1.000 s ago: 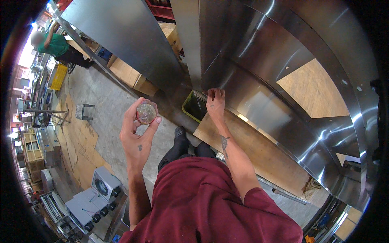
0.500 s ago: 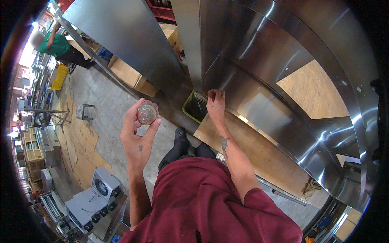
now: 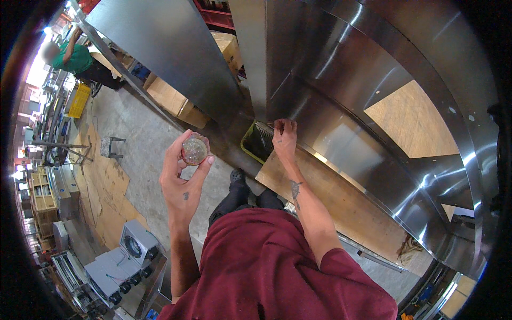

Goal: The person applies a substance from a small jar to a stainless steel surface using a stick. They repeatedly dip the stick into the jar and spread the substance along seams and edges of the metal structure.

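Between the thumb and fingers of my left hand [image 3: 184, 184] is a small round clear container [image 3: 194, 149], held up over the floor. Greyish bits show inside it, too small to name. My right hand [image 3: 285, 136] has its fingertips pinched together at the near edge of the stainless steel structure [image 3: 330, 154]. Anything between those fingertips is hidden. Just left of that hand stands a dark bin with a yellow-green rim [image 3: 246, 150]. A wooden board [image 3: 320, 194] lies under my right forearm, along the steel.
A large steel sheet [image 3: 160, 42] stands ahead on the left, with cardboard boxes [image 3: 170, 98] below it. Farther left are a small grey stool [image 3: 112, 147], a yellow crate [image 3: 78, 100] and a person in green [image 3: 77, 58]. Grey equipment [image 3: 114, 266] sits at the lower left.
My left hand and the clear container have shifted very slightly right. My right hand stays pinched at the steel edge.
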The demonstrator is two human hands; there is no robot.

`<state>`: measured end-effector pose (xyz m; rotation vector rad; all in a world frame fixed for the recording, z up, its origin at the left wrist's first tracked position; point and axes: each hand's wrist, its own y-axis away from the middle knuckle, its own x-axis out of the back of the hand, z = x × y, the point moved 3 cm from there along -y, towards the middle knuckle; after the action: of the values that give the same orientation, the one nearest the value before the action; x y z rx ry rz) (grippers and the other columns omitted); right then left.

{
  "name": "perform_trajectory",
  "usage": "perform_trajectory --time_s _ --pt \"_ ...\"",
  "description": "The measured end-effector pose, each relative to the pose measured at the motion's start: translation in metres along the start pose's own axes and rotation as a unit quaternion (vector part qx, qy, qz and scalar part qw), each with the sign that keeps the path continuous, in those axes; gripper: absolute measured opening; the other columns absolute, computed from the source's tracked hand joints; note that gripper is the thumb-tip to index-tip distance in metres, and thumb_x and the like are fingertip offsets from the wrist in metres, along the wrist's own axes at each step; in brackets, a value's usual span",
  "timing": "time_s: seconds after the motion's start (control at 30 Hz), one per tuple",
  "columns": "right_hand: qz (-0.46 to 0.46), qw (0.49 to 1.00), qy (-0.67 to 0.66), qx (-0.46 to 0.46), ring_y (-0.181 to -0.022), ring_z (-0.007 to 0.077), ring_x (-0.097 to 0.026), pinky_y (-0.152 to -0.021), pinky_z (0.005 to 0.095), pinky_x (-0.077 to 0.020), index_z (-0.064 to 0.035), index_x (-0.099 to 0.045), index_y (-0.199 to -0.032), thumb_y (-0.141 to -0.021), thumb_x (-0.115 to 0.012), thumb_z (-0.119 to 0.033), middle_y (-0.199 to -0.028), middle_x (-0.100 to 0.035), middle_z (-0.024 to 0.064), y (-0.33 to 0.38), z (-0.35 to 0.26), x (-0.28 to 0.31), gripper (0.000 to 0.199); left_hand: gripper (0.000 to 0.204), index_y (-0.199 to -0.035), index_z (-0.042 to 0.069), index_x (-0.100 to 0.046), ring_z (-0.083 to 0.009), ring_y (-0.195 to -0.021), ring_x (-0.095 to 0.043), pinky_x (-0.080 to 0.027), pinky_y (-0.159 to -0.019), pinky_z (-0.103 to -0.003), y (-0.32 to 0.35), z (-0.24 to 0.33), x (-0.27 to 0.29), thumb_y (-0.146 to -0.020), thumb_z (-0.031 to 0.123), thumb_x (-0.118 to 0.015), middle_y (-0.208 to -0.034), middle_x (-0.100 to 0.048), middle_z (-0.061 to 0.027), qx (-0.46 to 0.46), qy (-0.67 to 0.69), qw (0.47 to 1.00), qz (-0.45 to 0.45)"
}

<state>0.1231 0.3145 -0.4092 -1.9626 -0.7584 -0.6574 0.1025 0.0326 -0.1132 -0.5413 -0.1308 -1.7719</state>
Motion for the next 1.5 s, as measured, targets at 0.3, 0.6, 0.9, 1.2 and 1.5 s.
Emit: perform_trajectory --time_s 0.3,0.6,0.9,1.2,1.5 --pt "0.047 0.971 -0.167 -0.162 -0.101 0.0408 -0.067 -0.087 0.0525 -0.0571 -0.0004 -0.070 -0.111 -0.106 -0.070 -0.011 -0.106 -0.071 0.0193 -0.004 -0.004 0.004 0.011 0.066 -0.159 0.003 -0.061 -0.0152 -0.115 -0.073 -0.061 -0.099 -0.032 0.003 -0.002 0.003 -0.098 -0.003 -0.085 -0.132 -0.077 -0.0097 -0.012 -0.024 1.000 -0.001" --pt "0.019 0.963 -0.186 -0.192 -0.105 0.0448 -0.069 -0.086 0.0550 -0.0579 0.0005 -0.069 -0.113 -0.107 -0.071 -0.011 -0.113 -0.067 0.0245 -0.004 -0.006 0.005 0.014 0.065 -0.157 0.003 -0.063 -0.0170 -0.117 -0.074 -0.061 -0.098 -0.033 0.006 -0.001 0.005 -0.097 -0.001 -0.086 -0.136 -0.075 -0.0105 -0.006 -0.009 1.000 0.005" --pt "0.031 0.961 -0.163 -0.222 -0.098 0.0393 -0.070 -0.091 0.0490 -0.0573 -0.0006 -0.073 -0.114 -0.106 -0.073 -0.016 -0.117 -0.072 0.0184 0.001 -0.004 0.022 0.017 0.067 -0.159 0.003 -0.060 -0.0147 -0.115 -0.073 -0.060 -0.099 -0.031 0.007 -0.007 0.005 -0.098 -0.003 -0.085 -0.131 -0.076 -0.0086 0.007 -0.005 1.000 -0.008" --pt "0.055 0.866 -0.277 -0.414 -0.100 0.0235 -0.068 -0.088 0.0398 -0.0548 0.0004 -0.071 -0.115 -0.113 -0.071 -0.024 -0.110 -0.073 0.0139 0.027 -0.037 0.106 0.025 0.064 -0.156 0.003 -0.062 -0.0163 -0.118 -0.074 -0.062 -0.101 -0.033 -0.005 -0.024 -0.006 -0.097 -0.002 -0.085 -0.134 -0.075 -0.0087 0.049 0.046 0.996 -0.063" --pt "0.120 0.873 -0.289 -0.375 -0.098 0.0174 -0.064 -0.092 0.0331 -0.0524 -0.0009 -0.071 -0.119 -0.114 -0.071 -0.016 -0.114 -0.070 0.0073 -0.002 -0.185 0.152 0.016 0.063 -0.154 0.000 -0.063 -0.0197 -0.126 -0.071 -0.064 -0.104 -0.035 -0.061 -0.056 -0.002 -0.096 -0.001 -0.088 -0.148 -0.063 -0.0118 -0.016 0.056 0.978 -0.201"
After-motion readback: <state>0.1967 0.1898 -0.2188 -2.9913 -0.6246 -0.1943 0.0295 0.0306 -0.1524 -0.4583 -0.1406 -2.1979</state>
